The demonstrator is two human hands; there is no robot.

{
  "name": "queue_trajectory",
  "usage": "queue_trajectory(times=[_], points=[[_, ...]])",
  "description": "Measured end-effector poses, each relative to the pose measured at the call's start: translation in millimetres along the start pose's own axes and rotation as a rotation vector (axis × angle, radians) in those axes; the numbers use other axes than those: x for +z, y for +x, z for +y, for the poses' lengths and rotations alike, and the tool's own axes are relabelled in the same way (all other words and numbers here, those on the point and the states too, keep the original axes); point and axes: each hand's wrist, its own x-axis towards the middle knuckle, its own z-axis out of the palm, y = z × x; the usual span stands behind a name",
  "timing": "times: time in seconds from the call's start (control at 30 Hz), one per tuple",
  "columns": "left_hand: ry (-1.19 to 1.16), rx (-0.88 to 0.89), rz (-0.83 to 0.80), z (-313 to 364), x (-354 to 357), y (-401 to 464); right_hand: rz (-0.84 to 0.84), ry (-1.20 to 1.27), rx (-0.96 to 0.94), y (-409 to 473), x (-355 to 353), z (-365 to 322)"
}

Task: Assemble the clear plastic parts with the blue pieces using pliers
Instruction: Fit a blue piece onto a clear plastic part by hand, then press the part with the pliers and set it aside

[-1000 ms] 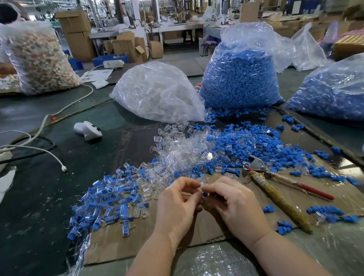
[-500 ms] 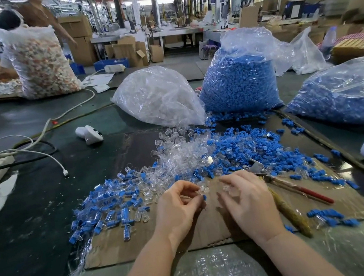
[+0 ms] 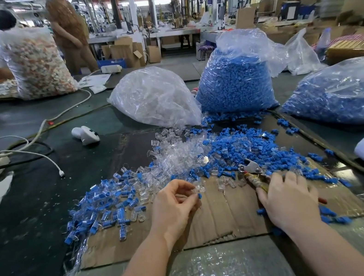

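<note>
Two grips: left hand (image 3: pixel 173 204) pinches a clear-and-blue part (image 3: pixel 198 193), right hand (image 3: pixel 286 197) closes over the pliers (image 3: pixel 251 169).

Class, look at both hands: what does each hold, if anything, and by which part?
The left hand pinches a small clear part with a blue piece at its fingertips. The right hand lies over the handles of the pliers; a closed grip cannot be told.

Glossy transparent plastic parts (image 3: pixel 174 156) and matt blue plastic pieces (image 3: pixel 234 150) are spread over rough corrugated cardboard (image 3: pixel 225 212). Bare shiny metal is shown at the pliers (image 3: pixel 250 167) head; its handle is fibre-wrapped.
</note>
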Motion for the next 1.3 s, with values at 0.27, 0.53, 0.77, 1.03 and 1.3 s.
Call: queue_trajectory(times=[0.27, 0.53, 0.77, 1.03, 1.3], points=[[-0.262, -0.143, 0.056, 2, -2, 9, -0.054, 0.305, -0.282, -4, -33, -15], [-0.608, -0.321, 0.153, 10, -1, 15, -0.525, 0.787, -0.357, -22, -59, -37], [-0.586, -0.317, 0.202, 8, 1, 21, -0.781, 0.835, -0.326, -26, -69, -36], [-0.527, -0.298, 0.265, 20, 6, 19, -0.809, 0.793, -0.332, -26, -75, -38], [-0.551, -0.308, 0.329, 21, 11, 18, -0.695, 0.747, -0.429, -28, -75, -42]])
